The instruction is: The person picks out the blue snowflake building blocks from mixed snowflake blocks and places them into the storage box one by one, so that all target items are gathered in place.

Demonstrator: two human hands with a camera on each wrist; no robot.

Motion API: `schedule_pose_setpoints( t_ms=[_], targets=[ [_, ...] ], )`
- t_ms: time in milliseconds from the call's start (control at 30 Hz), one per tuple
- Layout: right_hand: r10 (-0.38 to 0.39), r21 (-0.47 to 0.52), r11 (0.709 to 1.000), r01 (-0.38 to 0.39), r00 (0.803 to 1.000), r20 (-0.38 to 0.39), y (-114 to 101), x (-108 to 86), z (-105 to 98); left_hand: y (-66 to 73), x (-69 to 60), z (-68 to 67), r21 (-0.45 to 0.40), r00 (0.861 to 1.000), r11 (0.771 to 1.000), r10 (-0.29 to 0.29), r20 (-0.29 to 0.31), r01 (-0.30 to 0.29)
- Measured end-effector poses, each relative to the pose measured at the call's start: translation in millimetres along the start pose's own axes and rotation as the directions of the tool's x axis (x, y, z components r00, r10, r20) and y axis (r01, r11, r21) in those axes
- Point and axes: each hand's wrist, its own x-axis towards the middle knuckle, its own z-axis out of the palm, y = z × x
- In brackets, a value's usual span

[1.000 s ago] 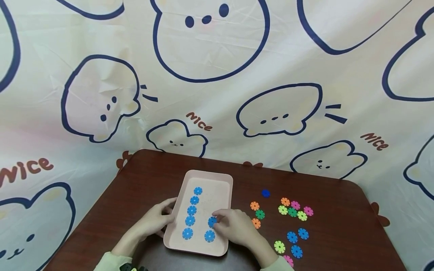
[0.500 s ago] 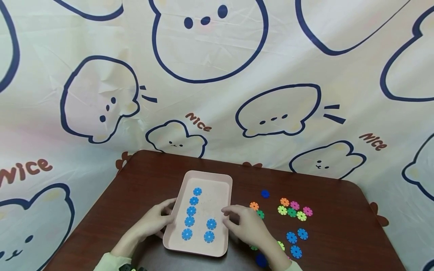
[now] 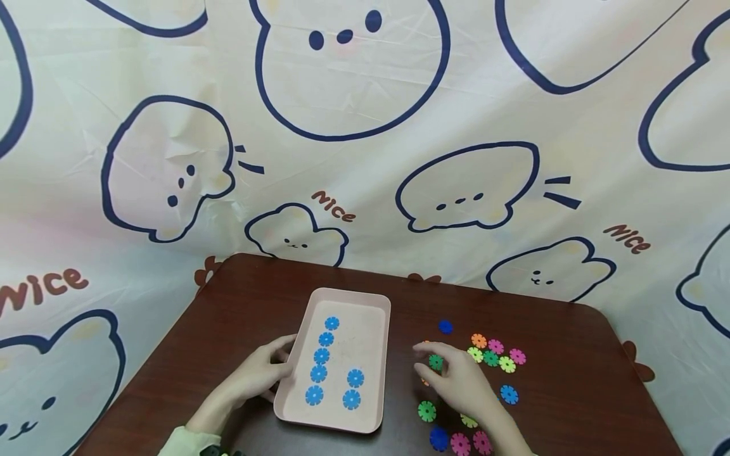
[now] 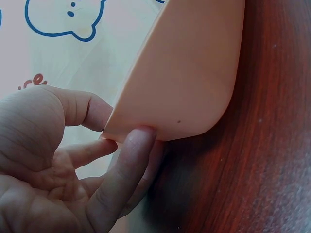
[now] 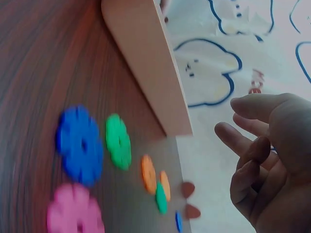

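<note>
A pale pink tray (image 3: 373, 354) lies on the table. Inside it, several light blue notched discs (image 3: 318, 373) form a column on the left, and two more blue discs (image 3: 352, 399) sit at the lower right. My left hand (image 3: 259, 370) grips the tray's left side; in the left wrist view the thumb (image 4: 131, 160) presses the outer wall while other fingers reach the rim. To the right of the tray, my right hand (image 3: 462, 380) hovers over loose discs, fingers apart and loosely bent, holding nothing. A green disc (image 3: 436, 361) shows near its fingertips; the hand hides some discs.
On the brown table (image 3: 570, 367), orange, pink, yellow-green and green discs cluster at the right, with a pink disc (image 3: 518, 356) outermost. A dark blue disc (image 3: 445, 327) lies farther back. Near the front are green (image 3: 426, 411) and dark blue discs. A patterned cloth (image 3: 365, 164) hangs behind.
My right hand has let go of a blue disc in the tray's lower right and moved right, out over the loose discs. The left hand stays on the tray.
</note>
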Motion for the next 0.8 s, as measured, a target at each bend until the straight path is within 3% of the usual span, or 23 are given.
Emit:
schedule_pose_setpoints(
  t_ms=[433, 800],
  targets=[
    [0.222, -0.009, 0.975, -0.223, 0.973, -0.066, 47, -24.7, -48, 1.2, -1.1, -0.8, -0.008, 1.000, 1.000, -0.010, 0.007, 0.010],
    [0.322, -0.071, 0.942, -0.327, 0.944, -0.065, 80, -43.5, -53, 0.2, -0.3, 0.9, -0.002, 1.000, 1.000, -0.006, -0.008, 0.006]
  ],
)
